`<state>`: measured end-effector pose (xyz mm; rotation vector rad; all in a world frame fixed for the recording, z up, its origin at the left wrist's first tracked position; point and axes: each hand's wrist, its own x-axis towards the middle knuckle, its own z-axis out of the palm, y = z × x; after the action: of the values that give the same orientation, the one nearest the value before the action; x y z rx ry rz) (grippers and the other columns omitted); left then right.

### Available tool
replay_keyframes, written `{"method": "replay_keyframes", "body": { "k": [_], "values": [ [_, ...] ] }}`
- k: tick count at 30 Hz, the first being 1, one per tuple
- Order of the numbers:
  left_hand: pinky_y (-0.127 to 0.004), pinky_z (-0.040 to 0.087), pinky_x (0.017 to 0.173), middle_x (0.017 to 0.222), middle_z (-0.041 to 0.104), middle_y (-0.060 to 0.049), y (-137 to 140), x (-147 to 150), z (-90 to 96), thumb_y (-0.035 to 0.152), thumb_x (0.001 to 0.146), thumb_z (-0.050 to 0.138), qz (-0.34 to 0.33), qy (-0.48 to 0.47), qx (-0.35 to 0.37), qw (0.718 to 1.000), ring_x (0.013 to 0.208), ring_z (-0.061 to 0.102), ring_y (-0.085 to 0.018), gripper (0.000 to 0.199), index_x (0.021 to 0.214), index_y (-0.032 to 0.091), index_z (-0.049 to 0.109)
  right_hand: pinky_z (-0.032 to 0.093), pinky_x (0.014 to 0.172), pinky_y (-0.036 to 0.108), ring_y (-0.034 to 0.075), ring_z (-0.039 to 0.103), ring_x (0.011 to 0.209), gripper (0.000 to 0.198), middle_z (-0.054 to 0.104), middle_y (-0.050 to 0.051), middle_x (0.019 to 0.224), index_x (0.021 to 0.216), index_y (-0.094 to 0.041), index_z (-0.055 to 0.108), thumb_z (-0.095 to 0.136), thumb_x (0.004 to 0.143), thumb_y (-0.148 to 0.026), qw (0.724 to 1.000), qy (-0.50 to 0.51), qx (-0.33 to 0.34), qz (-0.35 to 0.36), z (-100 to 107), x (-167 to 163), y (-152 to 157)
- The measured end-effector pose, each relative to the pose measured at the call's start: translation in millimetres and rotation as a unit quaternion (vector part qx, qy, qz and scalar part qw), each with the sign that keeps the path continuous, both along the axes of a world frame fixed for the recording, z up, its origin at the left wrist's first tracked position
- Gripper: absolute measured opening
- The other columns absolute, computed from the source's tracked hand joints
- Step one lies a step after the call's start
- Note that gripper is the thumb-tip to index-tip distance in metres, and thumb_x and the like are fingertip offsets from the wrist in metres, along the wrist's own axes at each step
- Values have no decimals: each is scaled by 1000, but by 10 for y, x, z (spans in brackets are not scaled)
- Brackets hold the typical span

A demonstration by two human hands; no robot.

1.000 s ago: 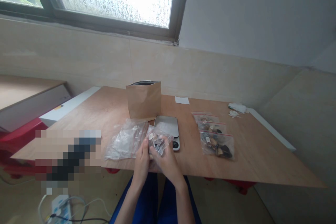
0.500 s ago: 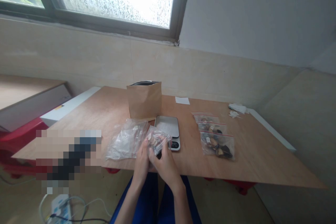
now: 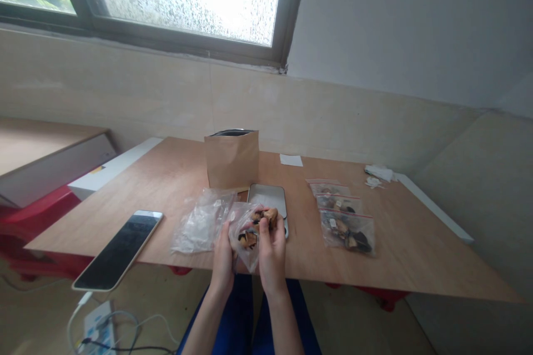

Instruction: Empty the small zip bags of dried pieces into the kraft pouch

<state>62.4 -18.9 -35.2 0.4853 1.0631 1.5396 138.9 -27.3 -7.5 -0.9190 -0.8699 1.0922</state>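
Bag [image 3: 245, 236] is now lifted; your left hand [image 3: 224, 258] pinches its floppy edge, right hand [image 3: 271, 247] grips brittle pieces [image 3: 268, 216].

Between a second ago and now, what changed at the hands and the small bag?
The small clear bag is now held upright between both hands instead of lying bunched under them. The right hand has shifted its grip toward the bag's upper right; the left hand keeps the left edge. The paper pouch, scale and three filled bags stayed put.
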Motion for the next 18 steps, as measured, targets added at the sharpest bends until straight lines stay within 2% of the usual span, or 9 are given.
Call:
{"method": "replay_keyframes", "body": {
  "k": [3, 8, 13, 15, 18],
  "values": [
    [-28, 46, 88, 101, 70, -10, -7, 16, 52, 40, 81, 53, -14, -20, -5, 1000, 101, 62, -21, 36, 100, 12, 67, 45, 95, 39, 22, 56, 110, 35, 58, 9, 115, 109, -21, 48, 51, 84, -46, 999, 42, 10, -6, 46, 25, -6],
    [-25, 53, 64, 90, 72, -6, 102, -150, 151, 34, 81, 53, -12, -70, -8, 997, 76, 68, -18, 40, 118, 20, 58, 48, 94, 40, 19, 57, 107, 26, 59, 5, 109, 102, -24, 53, 56, 82, -40, 993, 114, 21, -14, 155, 141, -37],
    [-16, 43, 39, 86, 70, -7, 384, -408, 123, 25, 84, 45, -31, -104, 37, 993, 49, 59, -9, 33, 111, 14, 60, 49, 92, 42, 20, 58, 106, 28, 60, 6, 109, 103, -23, 54, 57, 81, -40, 992, 123, 16, -28, 186, 200, -35],
    [-16, 44, 40, 82, 70, -6, 485, -454, 75, 20, 84, 45, -35, -135, 39, 990, 49, 59, -9, 29, 106, 13, 62, 49, 92, 42, 20, 59, 103, 27, 61, 6, 106, 101, -23, 54, 57, 81, -40, 993, 116, 18, -25, 200, 188, -11],
    [-20, 51, 53, 78, 70, -6, 565, -459, 16, 15, 86, 39, -29, -208, 13, 978, 59, 64, -12, 27, 98, 12, 63, 49, 91, 40, 19, 60, 101, 23, 61, 6, 105, 98, -23, 54, 57, 81, -39, 994, 104, 39, -8, 288, 155, 98]
  ]
}}
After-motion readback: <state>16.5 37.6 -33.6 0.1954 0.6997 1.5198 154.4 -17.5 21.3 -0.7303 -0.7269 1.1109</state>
